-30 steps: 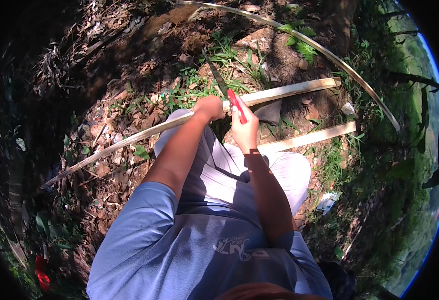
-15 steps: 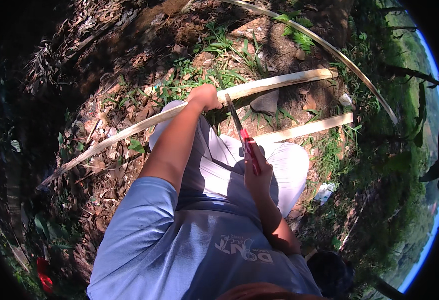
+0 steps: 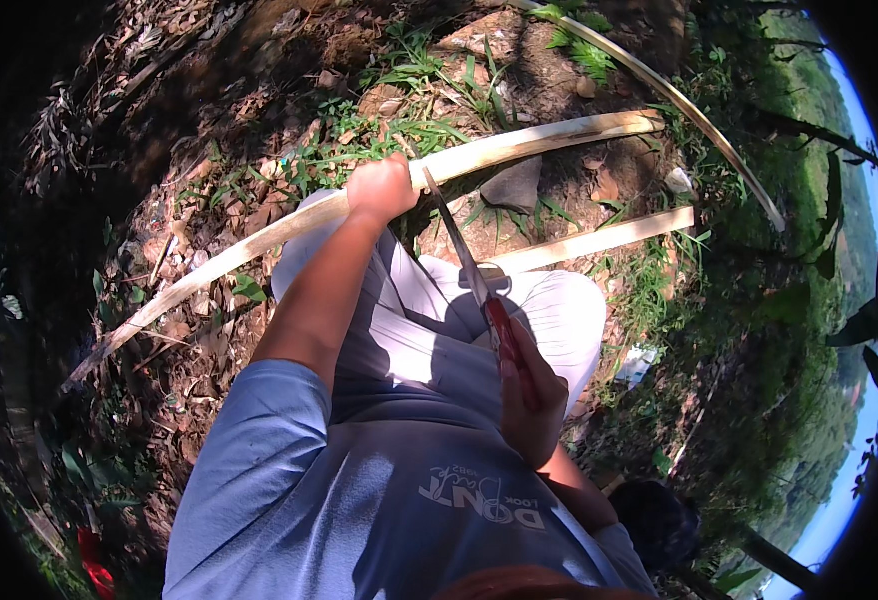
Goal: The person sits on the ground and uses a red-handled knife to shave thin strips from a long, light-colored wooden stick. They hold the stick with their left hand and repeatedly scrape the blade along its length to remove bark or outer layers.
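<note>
Saw is sliding back torsoward, right hand gripping it, left hand clutching strip, and I'm seeing blade lying crosswise to strip, just right of left hand.

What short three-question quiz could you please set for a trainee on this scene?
1. Multiple choice: what colour is the handle of the tool in the right hand? A) blue, B) red, C) green.
2. True or false: the left hand is closed around the long wooden strip.
3. Fill in: in the picture, a grey ____ shows between the long wooden strip and the shorter pale board.

Key: 1. B; 2. true; 3. stone.
</note>
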Motion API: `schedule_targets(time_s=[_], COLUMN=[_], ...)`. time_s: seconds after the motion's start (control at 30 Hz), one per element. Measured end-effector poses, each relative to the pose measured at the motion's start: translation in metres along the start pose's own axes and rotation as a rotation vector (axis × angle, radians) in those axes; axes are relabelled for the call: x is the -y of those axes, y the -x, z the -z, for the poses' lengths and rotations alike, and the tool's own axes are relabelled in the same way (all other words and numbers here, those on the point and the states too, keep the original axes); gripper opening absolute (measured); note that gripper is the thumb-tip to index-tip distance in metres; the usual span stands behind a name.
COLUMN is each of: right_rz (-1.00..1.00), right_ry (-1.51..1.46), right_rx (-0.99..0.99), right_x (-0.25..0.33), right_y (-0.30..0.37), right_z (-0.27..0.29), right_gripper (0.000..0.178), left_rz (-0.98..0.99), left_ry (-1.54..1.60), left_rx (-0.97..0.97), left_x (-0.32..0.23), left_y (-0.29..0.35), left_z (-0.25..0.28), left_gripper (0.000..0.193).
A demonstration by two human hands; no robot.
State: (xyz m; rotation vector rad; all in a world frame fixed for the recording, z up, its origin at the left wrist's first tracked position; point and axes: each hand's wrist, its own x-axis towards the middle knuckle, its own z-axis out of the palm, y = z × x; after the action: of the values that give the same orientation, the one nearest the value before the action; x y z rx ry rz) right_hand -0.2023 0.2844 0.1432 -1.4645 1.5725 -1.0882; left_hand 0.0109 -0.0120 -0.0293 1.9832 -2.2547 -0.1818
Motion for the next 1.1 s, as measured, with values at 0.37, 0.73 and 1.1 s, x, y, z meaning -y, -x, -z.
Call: schedule_targets(time_s=[0.37, 0.73, 1.1], right_rz=[-0.062, 0.215, -0.062], right_ry=[-0.152, -0.084, 0.087], right_rx=[0.009, -0.096, -0.004], right_x=[-0.07, -0.084, -0.079], right_y=[-0.131, -0.232, -0.022], right_z=[-0.079, -0.155, -0.042], right_gripper=[0.044, 0.043, 0.048], left_rz=[-0.02, -0.008, 0.005], left_ry=[0.009, 0.063, 0.051], left_rx=[-0.116, -0.042, -0.03], left_x=[0.001, 0.001, -0.003], left_y=[0.011, 0.002, 0.005], left_z=[-0.013, -0.006, -0.003], left_gripper=[0.018, 0.028, 0.019])
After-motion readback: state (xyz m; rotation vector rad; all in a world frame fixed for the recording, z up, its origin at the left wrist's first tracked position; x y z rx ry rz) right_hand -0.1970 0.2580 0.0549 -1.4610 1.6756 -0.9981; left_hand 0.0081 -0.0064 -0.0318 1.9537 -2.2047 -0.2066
